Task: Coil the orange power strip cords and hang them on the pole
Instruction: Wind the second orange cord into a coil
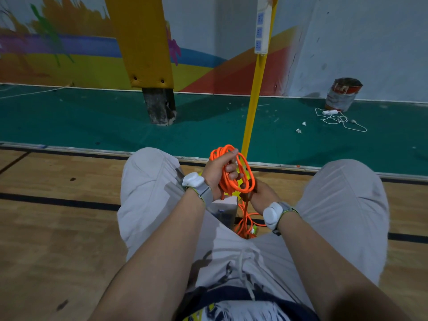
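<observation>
An orange power strip cord (240, 181) is partly wound into loops between my knees. My left hand (217, 172) grips the bundle of loops from the left, fingers wrapped around it. My right hand (260, 194) holds the cord just below and to the right of the coil. Loose orange cord (245, 224) trails down to the floor beside a white power strip body (223, 210) resting between my legs. The yellow pole (253, 98) stands straight ahead behind the coil. High on the pole hangs another white power strip (262, 26).
I sit on a wooden floor with my knees (150, 181) spread. Beyond is green flooring, a yellow padded post (143, 42), a painted wall, a paint bucket (342, 93) at right and a white cable with adapter (335, 117) on the floor.
</observation>
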`<state>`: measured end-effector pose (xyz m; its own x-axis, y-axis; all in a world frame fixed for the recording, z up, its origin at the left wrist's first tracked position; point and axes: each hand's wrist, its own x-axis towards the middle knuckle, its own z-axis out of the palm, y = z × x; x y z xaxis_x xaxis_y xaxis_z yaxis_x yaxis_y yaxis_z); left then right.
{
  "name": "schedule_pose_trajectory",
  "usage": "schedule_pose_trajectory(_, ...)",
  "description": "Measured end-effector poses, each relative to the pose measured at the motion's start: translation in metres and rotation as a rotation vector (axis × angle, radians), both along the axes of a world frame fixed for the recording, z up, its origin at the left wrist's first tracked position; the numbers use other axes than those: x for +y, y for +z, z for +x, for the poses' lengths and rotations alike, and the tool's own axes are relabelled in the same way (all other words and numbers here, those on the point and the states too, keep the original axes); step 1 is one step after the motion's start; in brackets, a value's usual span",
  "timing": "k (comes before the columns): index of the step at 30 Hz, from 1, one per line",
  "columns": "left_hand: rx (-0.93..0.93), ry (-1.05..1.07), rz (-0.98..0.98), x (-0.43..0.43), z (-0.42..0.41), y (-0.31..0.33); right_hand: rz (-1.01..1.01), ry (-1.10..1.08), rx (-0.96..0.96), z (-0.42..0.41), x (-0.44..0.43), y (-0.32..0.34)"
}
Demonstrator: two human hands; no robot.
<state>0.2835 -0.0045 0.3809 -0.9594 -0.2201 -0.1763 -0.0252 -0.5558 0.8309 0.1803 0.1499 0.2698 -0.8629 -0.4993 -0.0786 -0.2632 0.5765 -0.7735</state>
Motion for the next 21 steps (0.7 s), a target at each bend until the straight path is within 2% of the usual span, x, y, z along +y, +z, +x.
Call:
schedule_pose_trajectory(3,0.003,0.023,-0.004,0.000,-0.002,-0.002,0.004,0.007,-0.027,0.022,0.001,0.031)
schedule_pose_trajectory(15,0.006,0.114,0.000,-0.001,-0.003,0.001,0.025,0.006,0.035,0.025,0.002,0.043)
schedule_pose_trajectory(21,0.008,0.160,0.009,-0.005,-0.009,-0.006,0.012,-0.022,-0.027,0.017,0.002,0.033)
